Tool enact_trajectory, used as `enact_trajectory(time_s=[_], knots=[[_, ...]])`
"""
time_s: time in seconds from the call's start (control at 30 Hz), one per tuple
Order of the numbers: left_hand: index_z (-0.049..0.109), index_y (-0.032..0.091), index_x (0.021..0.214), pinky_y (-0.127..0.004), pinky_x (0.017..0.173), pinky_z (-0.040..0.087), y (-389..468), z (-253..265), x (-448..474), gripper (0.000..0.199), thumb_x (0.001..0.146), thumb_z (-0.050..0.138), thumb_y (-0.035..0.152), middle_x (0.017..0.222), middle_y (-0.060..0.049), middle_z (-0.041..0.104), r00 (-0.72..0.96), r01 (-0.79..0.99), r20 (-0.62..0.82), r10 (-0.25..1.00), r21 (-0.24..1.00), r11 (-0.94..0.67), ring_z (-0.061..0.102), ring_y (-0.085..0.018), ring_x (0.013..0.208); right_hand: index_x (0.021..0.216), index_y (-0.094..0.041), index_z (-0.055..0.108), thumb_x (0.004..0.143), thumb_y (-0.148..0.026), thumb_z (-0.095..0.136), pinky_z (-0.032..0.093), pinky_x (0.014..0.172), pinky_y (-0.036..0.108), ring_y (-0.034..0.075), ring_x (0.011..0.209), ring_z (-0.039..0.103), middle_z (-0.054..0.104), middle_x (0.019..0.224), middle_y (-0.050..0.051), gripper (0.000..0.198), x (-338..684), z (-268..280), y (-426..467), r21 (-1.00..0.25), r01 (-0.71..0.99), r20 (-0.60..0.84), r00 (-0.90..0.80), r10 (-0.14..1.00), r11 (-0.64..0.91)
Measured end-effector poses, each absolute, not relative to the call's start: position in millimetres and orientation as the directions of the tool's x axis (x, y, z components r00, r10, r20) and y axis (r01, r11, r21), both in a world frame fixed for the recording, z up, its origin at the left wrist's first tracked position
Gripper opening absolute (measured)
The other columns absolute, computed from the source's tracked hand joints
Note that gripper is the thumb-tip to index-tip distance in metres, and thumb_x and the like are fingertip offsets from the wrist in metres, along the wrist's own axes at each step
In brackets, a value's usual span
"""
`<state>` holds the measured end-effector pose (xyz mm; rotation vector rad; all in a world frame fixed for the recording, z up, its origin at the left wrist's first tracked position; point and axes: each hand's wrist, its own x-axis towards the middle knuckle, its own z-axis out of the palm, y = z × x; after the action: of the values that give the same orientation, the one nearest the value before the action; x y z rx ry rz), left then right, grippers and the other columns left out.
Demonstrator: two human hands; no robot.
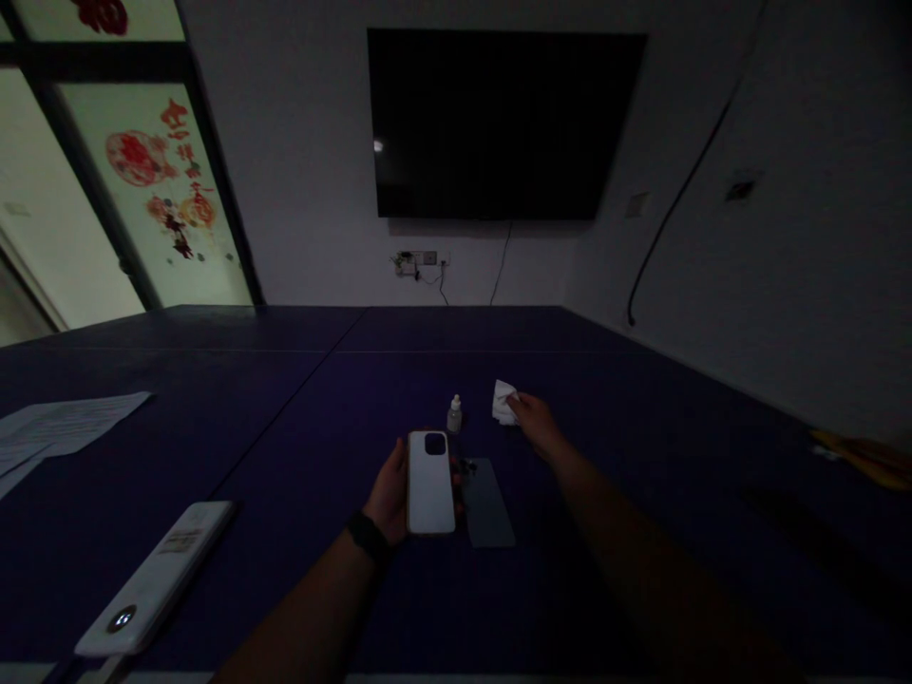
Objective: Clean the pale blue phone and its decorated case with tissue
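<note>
My left hand (390,489), with a dark band at its wrist, is closed around a pale phone case (431,494) held upright. Dark blue shows through the case's camera cutout. Just right of the case, a grey phone (488,503) lies on the table with its lenses facing up. My right hand (534,421) pinches a folded white cloth or tissue (504,404) at its right side, beyond the phone. Between the two hands stands a small dropper bottle (454,415) with a white top. The room is dim, so finger detail is hard to see.
A white power bank (161,575) with a lit display and cable lies at the left front of the blue table (285,551). Papers (64,432) rest at the far left. A yellow item (865,461) sits at the right edge. A television (505,123) hangs on the wall.
</note>
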<state>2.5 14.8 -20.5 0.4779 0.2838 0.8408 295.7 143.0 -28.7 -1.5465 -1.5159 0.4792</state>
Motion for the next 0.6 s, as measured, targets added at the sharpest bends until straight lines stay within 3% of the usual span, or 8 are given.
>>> enact_trajectory(time_s=[0.27,0.43,0.6], knots=[[0.062,0.019,0.122,-0.055,0.088,0.052,19,-19,-5,0.059,0.094,0.045,0.067,0.115,-0.015,0.068,0.524,-0.693,-0.07,0.849,0.544,0.473,0.068,-0.03,0.096,0.128,-0.017,0.059,0.098,-0.037,0.063,0.057,0.09,0.045,0.024,0.108,0.065,0.062,0.128,0.01,0.036,291,-43,130,-0.791,0.605,0.323,0.277,0.905,0.097],[0.061,0.019,0.125,-0.055,0.088,0.051,18,-14,-7,0.061,0.093,0.044,0.069,0.114,-0.014,0.068,0.499,-0.688,-0.109,0.86,0.554,0.469,0.068,-0.029,0.094,0.128,-0.019,0.06,0.099,-0.036,0.062,0.057,0.092,0.045,0.024,0.109,0.064,0.061,0.13,0.01,0.034,278,-38,121,-0.606,0.784,0.402,0.161,0.902,0.13],[0.062,0.018,0.121,-0.053,0.085,0.053,17,-11,-7,0.061,0.095,0.038,0.067,0.113,-0.015,0.069,0.458,-0.691,-0.122,0.881,0.575,0.439,0.069,-0.029,0.091,0.127,-0.019,0.061,0.099,-0.036,0.061,0.057,0.092,0.045,0.023,0.109,0.064,0.062,0.13,0.01,0.032,251,-37,116,-0.418,0.886,0.363,-0.038,0.931,0.199]])
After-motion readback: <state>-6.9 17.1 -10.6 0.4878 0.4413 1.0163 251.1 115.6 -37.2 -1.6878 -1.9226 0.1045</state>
